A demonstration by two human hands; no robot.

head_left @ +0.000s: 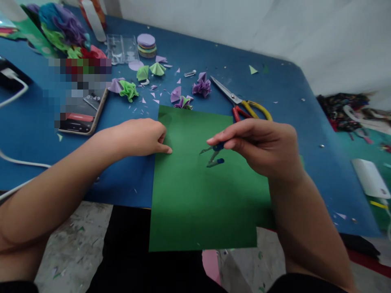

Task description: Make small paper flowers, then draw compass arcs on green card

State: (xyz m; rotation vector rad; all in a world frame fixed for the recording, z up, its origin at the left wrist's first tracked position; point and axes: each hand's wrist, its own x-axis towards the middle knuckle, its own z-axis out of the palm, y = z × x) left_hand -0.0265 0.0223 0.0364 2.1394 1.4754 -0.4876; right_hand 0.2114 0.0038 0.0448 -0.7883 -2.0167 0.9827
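A large green sheet of paper (pixel 198 211) lies on the blue table, its near end reaching past the table edge over my lap. My left hand (pixel 143 136) is curled into a fist at the sheet's left edge, with the thumb tip resting on the paper. In my right hand (pixel 262 146) is a drawing compass (pixel 216 154), pinched by its top between thumb and fingertips. The compass is tilted above the sheet, its legs slightly apart; whether a tip touches the paper I cannot tell. Scissors (pixel 235 97) with yellow and red handles lie just beyond the sheet.
Folded purple (pixel 202 84) and green paper pieces (pixel 128 90) lie among scraps on the blue table (pixel 128 183). A phone (pixel 84 110), a clear plastic box (pixel 122 49) and a stack of paper discs (pixel 146 44) are at the left. A white cable (pixel 24 162) runs near my left arm.
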